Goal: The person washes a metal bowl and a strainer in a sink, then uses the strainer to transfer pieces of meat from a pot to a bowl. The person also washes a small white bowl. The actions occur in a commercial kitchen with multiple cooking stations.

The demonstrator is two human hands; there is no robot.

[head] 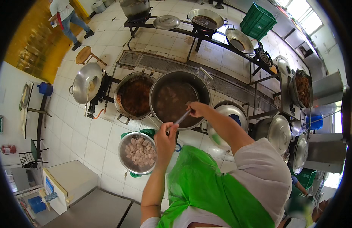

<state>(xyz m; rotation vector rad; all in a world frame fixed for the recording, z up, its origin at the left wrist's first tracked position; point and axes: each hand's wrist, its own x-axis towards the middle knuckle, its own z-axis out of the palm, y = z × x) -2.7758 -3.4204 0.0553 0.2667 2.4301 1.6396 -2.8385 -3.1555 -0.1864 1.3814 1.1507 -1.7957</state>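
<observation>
A large metal stockpot (pixel 203 85) of brown liquid, with pieces visible in it, stands in front of me. My right hand (pixel 196 109) grips a metal utensil handle (pixel 183 117) above the pot. Nearer my body, my left hand (pixel 166 134) is closed around the other end of this handle. The utensil's far end is hidden, so its kind cannot be told. Left of my left forearm, a metal bowl (pixel 123 164) holds cubed pale meat (pixel 140 151). A wide pan (pixel 118 99) with dark reddish-brown sauce sits just left of the stockpot.
A wok (pixel 79 85) with a ladle rests on a burner at left. Lidded pots (pixel 278 134) line the right side. Behind a floor drain grate (pixel 164 63), a metal stand carries more pans and a pot. A person (pixel 63 14) walks at upper left; another is partly visible at lower right.
</observation>
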